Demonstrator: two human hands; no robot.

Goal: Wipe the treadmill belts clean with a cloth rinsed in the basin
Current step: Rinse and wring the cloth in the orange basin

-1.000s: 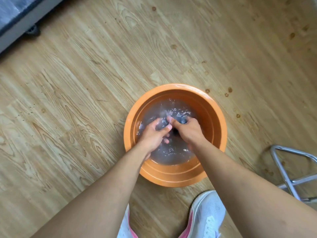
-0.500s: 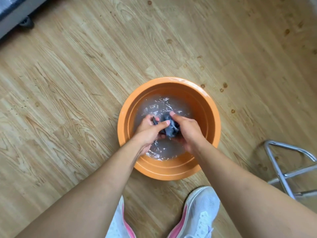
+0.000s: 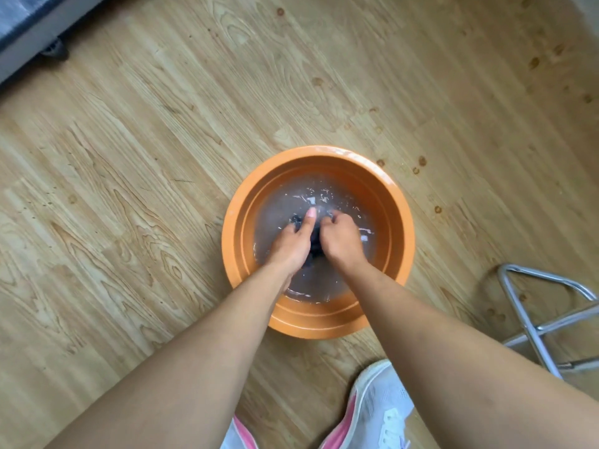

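An orange basin (image 3: 402, 222) with cloudy water stands on the wooden floor. Both hands are down in the water. My left hand (image 3: 293, 241) and my right hand (image 3: 342, 239) squeeze a dark grey cloth (image 3: 315, 244) between them; only a dark strip of it shows between the palms and near the fingertips. The water ripples around the hands. A corner of the treadmill (image 3: 35, 30) shows at the top left, with a grey frame and a black foot.
A folded chrome frame (image 3: 531, 319) lies on the floor to the right of the basin. My white and pink shoes (image 3: 379, 413) are at the bottom edge. Dark drip spots dot the floor to the right of the basin.
The cloth, lifted just above the water half a second ago, is pushed back under the surface. The hands have closed tighter together around it.
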